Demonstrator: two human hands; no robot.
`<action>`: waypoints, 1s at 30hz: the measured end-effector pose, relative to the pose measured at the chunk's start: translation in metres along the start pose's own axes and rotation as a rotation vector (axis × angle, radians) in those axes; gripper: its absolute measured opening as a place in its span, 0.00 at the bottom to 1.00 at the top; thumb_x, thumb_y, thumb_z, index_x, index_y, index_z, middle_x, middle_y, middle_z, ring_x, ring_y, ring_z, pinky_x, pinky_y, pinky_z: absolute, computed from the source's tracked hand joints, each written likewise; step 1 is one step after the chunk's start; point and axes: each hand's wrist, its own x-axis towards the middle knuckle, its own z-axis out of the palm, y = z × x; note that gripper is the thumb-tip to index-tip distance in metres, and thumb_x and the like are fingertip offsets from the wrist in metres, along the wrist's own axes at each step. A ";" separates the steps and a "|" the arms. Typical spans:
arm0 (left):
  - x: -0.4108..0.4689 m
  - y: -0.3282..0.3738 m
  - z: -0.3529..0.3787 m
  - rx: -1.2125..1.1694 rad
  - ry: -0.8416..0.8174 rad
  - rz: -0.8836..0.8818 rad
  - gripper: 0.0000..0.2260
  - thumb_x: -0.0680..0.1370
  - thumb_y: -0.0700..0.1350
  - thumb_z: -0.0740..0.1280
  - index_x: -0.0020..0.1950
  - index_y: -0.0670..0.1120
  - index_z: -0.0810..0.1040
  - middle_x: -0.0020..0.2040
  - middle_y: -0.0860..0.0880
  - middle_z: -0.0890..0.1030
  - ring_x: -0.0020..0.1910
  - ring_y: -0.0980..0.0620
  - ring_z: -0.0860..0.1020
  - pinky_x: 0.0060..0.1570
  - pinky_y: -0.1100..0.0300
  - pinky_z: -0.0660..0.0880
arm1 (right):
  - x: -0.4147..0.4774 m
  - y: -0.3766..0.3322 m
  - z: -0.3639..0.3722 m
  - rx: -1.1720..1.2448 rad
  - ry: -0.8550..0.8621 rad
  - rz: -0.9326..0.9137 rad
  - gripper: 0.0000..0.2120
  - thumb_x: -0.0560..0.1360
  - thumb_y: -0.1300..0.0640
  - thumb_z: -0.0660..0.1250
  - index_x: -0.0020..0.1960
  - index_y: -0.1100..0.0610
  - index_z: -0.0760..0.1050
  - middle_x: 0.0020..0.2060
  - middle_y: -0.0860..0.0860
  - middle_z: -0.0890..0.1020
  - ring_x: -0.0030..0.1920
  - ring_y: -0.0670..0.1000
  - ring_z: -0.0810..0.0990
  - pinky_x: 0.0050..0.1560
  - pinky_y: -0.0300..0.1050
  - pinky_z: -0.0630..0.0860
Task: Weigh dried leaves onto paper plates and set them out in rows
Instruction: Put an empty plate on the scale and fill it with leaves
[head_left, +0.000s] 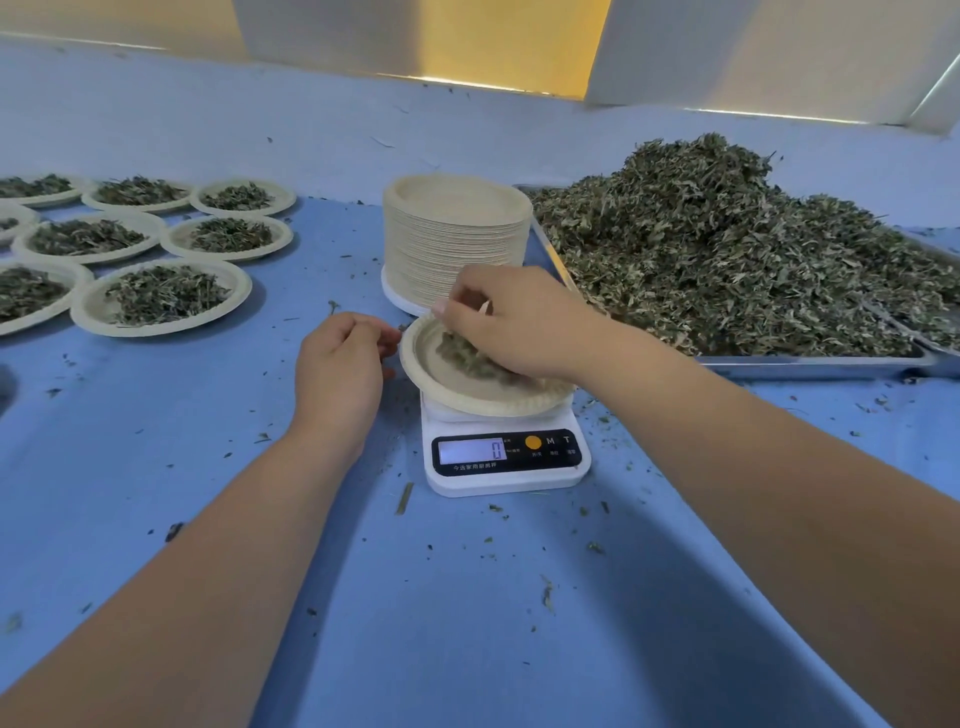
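The paper plate (467, 402) sits on the scale (506, 467) at centre frame, its left rim apparently slightly raised. A small clump of dried leaves (460, 356) lies in its well. The right hand (514, 322) reaches over the plate from the right with its fingers curled down around the clump. The left hand (337, 364) is at the plate's left rim with fingers curled. Whether it pinches the rim or only touches it cannot be determined.

Step in hand: loading the plate to weight. The display reads 0, so the portion is judged barely started.

Next move calls for: releasing the clump, clearing both hands from the plate so the reading settles, then adding leaves from the heap (727, 249) on the tray (805, 362) at right.

Behind the scale stands the stack of empty plates (452, 234). Filled plates (161, 296) lie in rows at upper left on the blue worktop (467, 597).
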 end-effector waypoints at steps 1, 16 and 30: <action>0.000 0.000 0.000 0.000 0.003 0.001 0.11 0.75 0.39 0.60 0.44 0.43 0.82 0.47 0.44 0.86 0.51 0.47 0.85 0.46 0.55 0.82 | 0.000 0.002 0.001 0.007 0.014 -0.006 0.18 0.81 0.37 0.59 0.50 0.51 0.77 0.44 0.46 0.82 0.45 0.48 0.80 0.48 0.48 0.77; -0.002 0.002 0.002 0.051 0.033 0.000 0.13 0.78 0.38 0.58 0.43 0.43 0.82 0.43 0.48 0.87 0.45 0.53 0.85 0.43 0.55 0.80 | 0.045 0.151 -0.009 -0.036 0.175 0.458 0.13 0.82 0.54 0.58 0.62 0.55 0.77 0.54 0.57 0.82 0.49 0.60 0.80 0.50 0.54 0.78; -0.003 0.004 0.004 0.129 0.011 0.003 0.12 0.72 0.47 0.59 0.38 0.50 0.82 0.40 0.52 0.86 0.42 0.56 0.84 0.48 0.49 0.81 | 0.070 0.172 -0.010 -0.289 -0.302 0.438 0.16 0.85 0.51 0.58 0.68 0.54 0.77 0.55 0.57 0.82 0.51 0.60 0.80 0.51 0.50 0.76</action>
